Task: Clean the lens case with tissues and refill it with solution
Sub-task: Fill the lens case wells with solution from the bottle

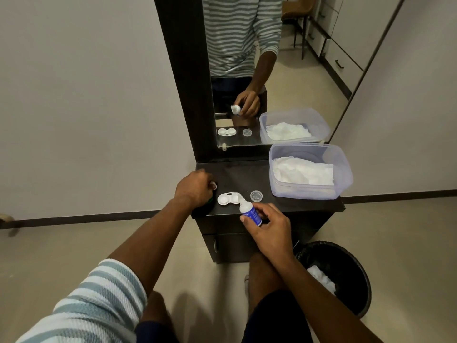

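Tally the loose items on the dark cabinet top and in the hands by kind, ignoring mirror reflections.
Lens case: 1
Clear cap: 1
Solution bottle, in the right hand: 1
Plastic tub of tissues: 1
Small white object at the left hand, unclear: 1
Total: 5

one lens case [228, 198], one bottle [250, 212], two hands [268, 225]

A person's left hand [195, 185], curled into a loose fist, rests with forearm extended from a pushed-up striped sleeve [99, 300], while the bare-armed right hand [268, 227] is closed around something, thumb and fingers wrapped.
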